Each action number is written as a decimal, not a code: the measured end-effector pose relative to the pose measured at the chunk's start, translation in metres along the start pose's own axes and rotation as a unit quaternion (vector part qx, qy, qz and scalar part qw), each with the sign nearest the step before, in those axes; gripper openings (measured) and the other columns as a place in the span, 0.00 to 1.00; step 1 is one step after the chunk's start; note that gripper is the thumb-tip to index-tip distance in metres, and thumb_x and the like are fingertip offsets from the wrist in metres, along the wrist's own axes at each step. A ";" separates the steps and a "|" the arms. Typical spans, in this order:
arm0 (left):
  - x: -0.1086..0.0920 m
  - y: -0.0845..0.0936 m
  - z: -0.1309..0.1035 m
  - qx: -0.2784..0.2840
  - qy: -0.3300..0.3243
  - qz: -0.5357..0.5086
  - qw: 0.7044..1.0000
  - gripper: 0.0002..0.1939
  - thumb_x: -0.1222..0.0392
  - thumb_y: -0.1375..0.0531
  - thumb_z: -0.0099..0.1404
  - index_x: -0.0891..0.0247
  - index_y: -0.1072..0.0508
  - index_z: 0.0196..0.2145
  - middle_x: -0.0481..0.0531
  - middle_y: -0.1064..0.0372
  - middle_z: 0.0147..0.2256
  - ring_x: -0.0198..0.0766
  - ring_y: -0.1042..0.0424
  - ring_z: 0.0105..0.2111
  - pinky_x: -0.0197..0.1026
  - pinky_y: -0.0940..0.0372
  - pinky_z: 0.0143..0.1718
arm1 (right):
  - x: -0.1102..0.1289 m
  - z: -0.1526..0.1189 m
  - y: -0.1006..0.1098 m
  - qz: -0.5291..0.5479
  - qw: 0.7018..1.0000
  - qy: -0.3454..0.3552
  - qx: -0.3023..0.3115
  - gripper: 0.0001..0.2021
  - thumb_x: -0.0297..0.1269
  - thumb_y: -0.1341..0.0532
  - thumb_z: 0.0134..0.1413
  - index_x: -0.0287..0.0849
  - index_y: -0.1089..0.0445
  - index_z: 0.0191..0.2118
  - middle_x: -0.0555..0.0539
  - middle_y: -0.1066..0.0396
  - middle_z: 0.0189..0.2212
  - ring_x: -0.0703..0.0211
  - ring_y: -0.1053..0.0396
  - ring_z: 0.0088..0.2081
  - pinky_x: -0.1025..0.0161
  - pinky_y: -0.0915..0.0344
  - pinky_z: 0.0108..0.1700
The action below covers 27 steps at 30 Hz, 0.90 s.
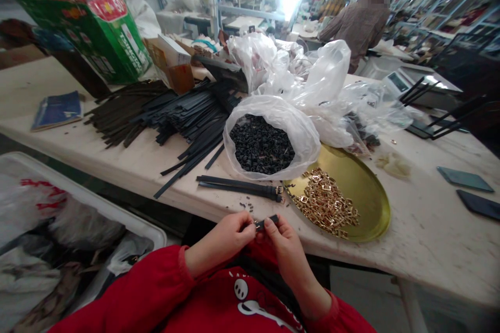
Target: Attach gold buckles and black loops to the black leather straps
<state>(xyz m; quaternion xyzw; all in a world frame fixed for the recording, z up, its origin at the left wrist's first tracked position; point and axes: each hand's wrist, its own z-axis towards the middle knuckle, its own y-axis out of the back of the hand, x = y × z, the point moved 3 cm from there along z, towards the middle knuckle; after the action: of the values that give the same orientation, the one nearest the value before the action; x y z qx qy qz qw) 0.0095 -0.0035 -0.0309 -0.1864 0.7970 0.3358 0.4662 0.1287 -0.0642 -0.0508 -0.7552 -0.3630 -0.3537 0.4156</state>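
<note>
My left hand [236,233] pinches a small gold buckle at the end of a dark strap [269,221]. The thumb and fingers of my right hand [282,242] are closed on the strap itself, just beside the buckle. Both hands are close together at the table's front edge. Behind them lie a few finished-looking black straps with buckles [240,187]. An open white bag [308,138] of small black loops [261,145] stands farther back. To the right, a round golden tray [373,192] holds a heap of gold buckles [326,203].
Piles of black strips [187,112] and brown strips [121,109] lie left, near a blue booklet [58,109] and a green box [89,36]. Two phones [464,179] rest at right. A white bin [156,234] stands lower left. A person [351,26] is in the background.
</note>
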 end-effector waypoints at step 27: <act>-0.013 0.026 0.040 -0.016 -0.046 -0.038 0.998 0.11 0.56 0.50 0.61 0.63 0.33 0.33 0.43 0.37 0.21 0.33 0.37 0.23 0.33 0.45 0.25 | 0.114 0.130 0.012 -0.682 0.687 0.251 -0.016 0.11 0.31 0.50 0.57 0.38 0.32 0.42 0.42 0.31 0.40 0.57 0.33 0.40 0.64 0.39 0.43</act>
<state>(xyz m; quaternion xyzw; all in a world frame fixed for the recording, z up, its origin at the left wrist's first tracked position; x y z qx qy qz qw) 0.0243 0.0432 -0.0239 -0.2085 0.7614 0.3384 0.5122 0.2249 0.0751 -0.0128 -0.1887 -0.6543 -0.7218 0.1235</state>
